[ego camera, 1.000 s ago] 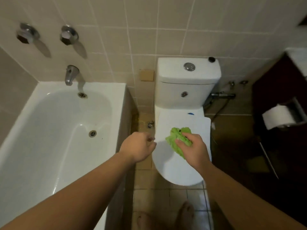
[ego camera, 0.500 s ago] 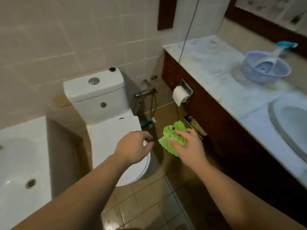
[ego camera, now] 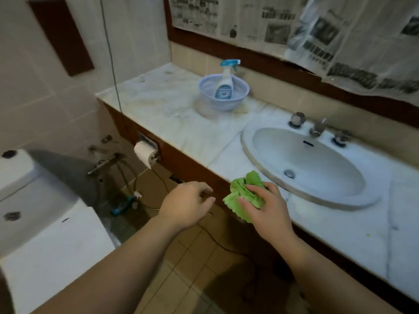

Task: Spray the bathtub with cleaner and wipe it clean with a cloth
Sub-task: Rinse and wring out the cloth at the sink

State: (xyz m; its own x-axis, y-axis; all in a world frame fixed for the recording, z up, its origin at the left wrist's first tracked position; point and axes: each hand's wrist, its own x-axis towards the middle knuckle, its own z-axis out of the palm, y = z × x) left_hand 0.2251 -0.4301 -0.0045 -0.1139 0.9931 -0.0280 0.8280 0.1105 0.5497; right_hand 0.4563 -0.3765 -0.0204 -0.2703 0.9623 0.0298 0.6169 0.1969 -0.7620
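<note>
Both hands near counter edge (ego camera: 217, 175), right hand (ego camera: 266, 207) gripping cloth (ego camera: 244, 196)

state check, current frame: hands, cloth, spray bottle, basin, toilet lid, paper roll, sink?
right hand: grips the green cloth, bunched up
left hand: holds nothing, fingers loosely curled
spray bottle: upright in the bowl, untouched
blue bowl: right way up on the counter
toilet lid: closed
toilet paper roll: on its holder, a tail hanging
sink: no water running, basin looks dry
</note>
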